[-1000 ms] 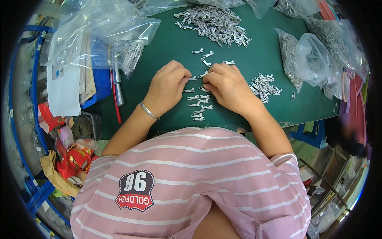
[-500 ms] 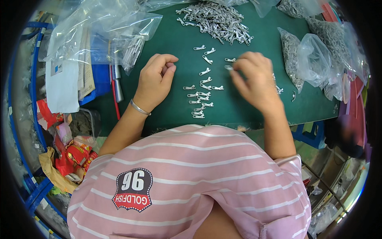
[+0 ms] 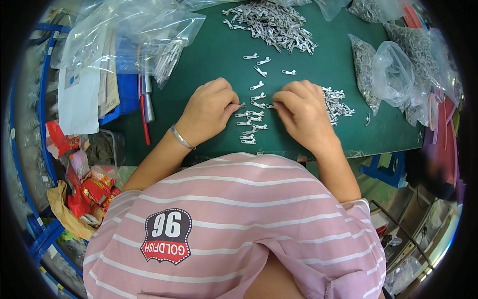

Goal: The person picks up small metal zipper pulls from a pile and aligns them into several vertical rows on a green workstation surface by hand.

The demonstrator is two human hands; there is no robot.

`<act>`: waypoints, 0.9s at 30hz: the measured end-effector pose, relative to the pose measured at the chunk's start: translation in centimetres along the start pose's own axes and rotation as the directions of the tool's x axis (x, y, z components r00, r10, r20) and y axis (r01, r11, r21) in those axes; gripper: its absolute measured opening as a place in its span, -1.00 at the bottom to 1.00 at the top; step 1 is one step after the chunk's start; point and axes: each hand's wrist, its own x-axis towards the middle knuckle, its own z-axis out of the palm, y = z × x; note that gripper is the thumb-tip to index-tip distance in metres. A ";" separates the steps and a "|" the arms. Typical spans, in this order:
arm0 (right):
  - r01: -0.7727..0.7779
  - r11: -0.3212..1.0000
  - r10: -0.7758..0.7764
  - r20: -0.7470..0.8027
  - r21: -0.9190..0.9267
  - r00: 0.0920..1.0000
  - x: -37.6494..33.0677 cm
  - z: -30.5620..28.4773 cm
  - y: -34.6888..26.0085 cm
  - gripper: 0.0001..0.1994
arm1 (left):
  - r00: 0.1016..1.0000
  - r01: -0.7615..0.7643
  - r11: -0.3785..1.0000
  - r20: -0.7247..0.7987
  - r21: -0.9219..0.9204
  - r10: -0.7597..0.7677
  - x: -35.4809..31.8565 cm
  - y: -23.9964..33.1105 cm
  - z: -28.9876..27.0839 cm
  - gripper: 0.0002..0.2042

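Note:
On the green table, small silver metal pieces shaped like zipper pulls [image 3: 256, 86] lie in a loose column in front of me. From the left, my left hand [image 3: 209, 108] is closed, with thumb and finger pinching the end of one zipper pull [image 3: 243, 105]. Opposite it, my right hand [image 3: 302, 110] is closed too, its fingertips on another zipper pull [image 3: 269, 106] at the column's right side. Between the two hands lie several more pulls. A single pull [image 3: 289, 72] rests just beyond my right fingers. A small heap of pulls [image 3: 338, 105] sits right of that hand, partly hidden by it.
A large heap of zipper pulls [image 3: 274, 25] lies at the table's far side. Clear bags of metal parts [image 3: 366, 70] stand at the right. On the left are plastic bags [image 3: 129, 35], a blue tray [image 3: 127, 79], a red pen-like stick [image 3: 145, 119] and a plastic bin [image 3: 117, 144].
My right hand has moved left and nearer me, to the column, uncovering the small heap behind it. My left hand has moved right to the column's left edge and pinches a pull there.

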 end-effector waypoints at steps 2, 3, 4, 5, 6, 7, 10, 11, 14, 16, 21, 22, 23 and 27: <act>0.043 0.998 -0.043 -0.019 0.054 0.999 0.9 1.3 -0.7 -0.86 | 0.999 0.014 1.000 -0.048 -0.009 -0.014 0.0 0.3 0.3 -0.89; 0.068 0.994 -0.066 -0.027 0.082 0.997 1.3 1.8 -1.0 -0.84 | 0.997 0.023 1.000 -0.074 -0.013 -0.024 0.0 0.5 0.5 -0.90; 0.094 0.991 -0.090 -0.049 0.099 0.995 1.5 2.2 -1.3 -0.84 | 0.994 0.080 0.993 -0.061 -0.082 -0.085 0.1 0.8 0.5 -0.91; 0.120 0.986 -0.112 -0.071 0.115 0.991 1.8 2.6 -1.6 -0.83 | 0.989 0.136 0.979 -0.043 -0.149 -0.144 0.2 1.3 0.4 -0.92; 0.148 0.980 -0.136 -0.091 0.135 0.987 1.9 2.9 -1.7 -0.82 | 0.978 0.197 0.957 -0.023 -0.215 -0.206 0.2 1.6 0.3 -0.94; 0.167 0.979 -0.154 -0.117 0.113 0.981 1.8 3.1 -1.5 -0.82 | 0.966 0.249 0.922 0.012 -0.296 -0.257 0.3 1.8 0.4 -0.94; 0.163 0.981 -0.154 -0.089 0.103 0.984 1.2 1.9 -1.0 -0.83 | 0.924 0.366 0.790 0.094 -0.492 -0.370 0.8 2.3 0.3 -0.93; 0.163 0.983 -0.154 -0.113 0.081 0.982 1.1 1.5 -0.8 -0.85 | 0.914 0.382 0.752 0.097 -0.537 -0.395 1.0 2.5 0.1 -0.91; 0.082 0.994 -0.074 -0.099 0.076 0.992 -0.2 -0.3 0.4 -0.88 | 0.921 0.328 0.762 0.012 -0.559 -0.389 1.0 1.9 0.1 -0.88; 0.031 0.998 -0.024 -0.134 0.050 0.991 -1.4 -1.2 1.5 -0.88 | 0.932 0.289 0.819 -0.049 -0.496 -0.358 0.8 1.4 -0.2 -0.88; -0.079 0.995 0.069 -0.172 -0.052 0.983 -3.8 -2.7 3.0 -0.85 | 0.948 0.272 0.892 -0.057 -0.360 -0.312 0.4 0.8 -1.0 -0.91; -0.088 0.992 0.069 -0.189 -0.095 0.980 -4.1 -3.0 3.2 -0.85 | 0.960 0.255 0.912 -0.028 -0.322 -0.279 0.3 0.7 -1.2 -0.91; -0.100 0.985 0.071 -0.203 -0.138 0.977 -4.2 -3.3 3.5 -0.84 | 0.969 0.236 0.929 0.001 -0.285 -0.246 0.3 0.8 -1.3 -0.91; -0.208 0.947 0.138 -0.272 -0.246 0.952 -4.3 -4.0 4.4 -0.85 | 0.985 0.170 0.943 0.061 -0.287 -0.159 -0.5 0.7 -0.6 -0.89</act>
